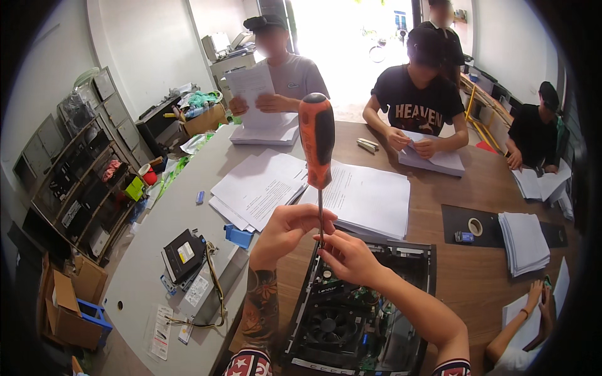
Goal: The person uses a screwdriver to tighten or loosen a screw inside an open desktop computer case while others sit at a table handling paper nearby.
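Observation:
A screwdriver [316, 141] with an orange and black handle stands upright in front of me, handle up and shaft down. My left hand [291, 230] has its fingers closed round the thin shaft. Just below, my right hand [352, 255] pinches the shaft close to its lower end; the fingers hide the tip. Under both hands lies an opened desktop computer case [433, 276], its black fan [329, 327] and circuit board exposed. To its left rest a black optical drive [182, 254] and a metal power supply [202, 293] with bundled cables.
Loose printed sheets [370, 194] spread beyond the case. A tape roll [475, 226] sits on a black panel at right, near a paper stack [524, 244]. Several people handle papers around the table. At left stand a cluttered shelf [88, 188] and cardboard boxes [69, 313].

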`<act>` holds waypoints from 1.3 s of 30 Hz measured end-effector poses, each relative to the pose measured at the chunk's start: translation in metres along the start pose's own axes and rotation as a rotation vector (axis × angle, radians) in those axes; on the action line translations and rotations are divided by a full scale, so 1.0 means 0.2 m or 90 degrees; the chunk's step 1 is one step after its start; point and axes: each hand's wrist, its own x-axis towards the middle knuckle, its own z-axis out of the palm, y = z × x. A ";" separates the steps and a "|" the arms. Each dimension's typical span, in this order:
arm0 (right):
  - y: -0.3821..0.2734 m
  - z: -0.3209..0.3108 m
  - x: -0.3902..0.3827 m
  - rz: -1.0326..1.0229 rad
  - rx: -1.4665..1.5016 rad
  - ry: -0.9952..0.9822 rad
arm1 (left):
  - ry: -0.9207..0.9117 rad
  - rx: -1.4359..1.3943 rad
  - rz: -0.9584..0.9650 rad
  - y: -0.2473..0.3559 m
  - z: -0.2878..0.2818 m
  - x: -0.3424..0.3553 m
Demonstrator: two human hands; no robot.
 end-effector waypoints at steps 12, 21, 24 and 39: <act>-0.02 -0.01 0.00 0.007 0.001 0.003 | 0.008 -0.005 0.113 -0.08 -0.02 0.02; 0.00 0.00 0.00 0.016 0.009 0.002 | 0.018 0.004 0.058 -0.03 -0.01 0.00; -0.01 -0.01 0.00 0.029 0.008 -0.009 | 0.019 0.004 0.029 0.01 -0.01 0.00; -0.03 -0.02 0.00 0.018 -0.004 -0.004 | 0.023 -0.059 0.119 -0.04 0.00 0.02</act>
